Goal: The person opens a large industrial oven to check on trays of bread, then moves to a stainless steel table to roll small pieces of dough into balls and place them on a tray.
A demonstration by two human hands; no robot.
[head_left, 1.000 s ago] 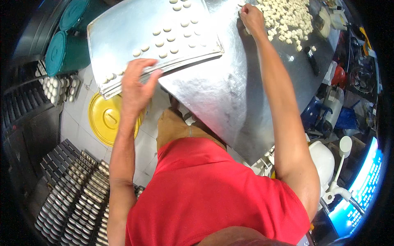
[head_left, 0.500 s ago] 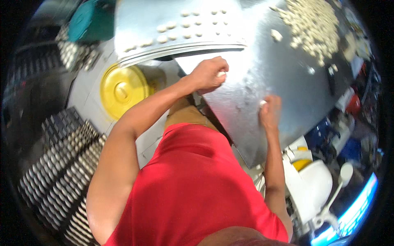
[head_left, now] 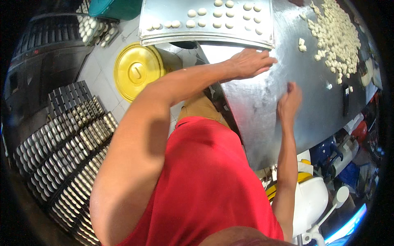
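**Both hands on the steel worktop, dough tray just beyond the left**

The left hand (head_left: pixel 249 62) lies flat, fingers spread and holding nothing, on the steel worktop (head_left: pixel 262 106) close to its near-left corner. The right hand (head_left: pixel 289 102) sits a little nearer the body and to the right, loosely curled with fingertips down on the metal; whether it pinches anything underneath I cannot tell. The two hands are apart, with bare steel between them.

Just past the left hand lies the metal tray (head_left: pixel 172 35), its long axis running left to right along the worktop's left edge and overhanging it. Small dough balls (head_left: pixel 191 13) sit on it in rows. The left hand is the nearer one to the tray's front rim.

Toward the far-right corner a loose heap of dough pieces (head_left: pixel 334 35) spreads out, nearer the right hand yet well apart from it.
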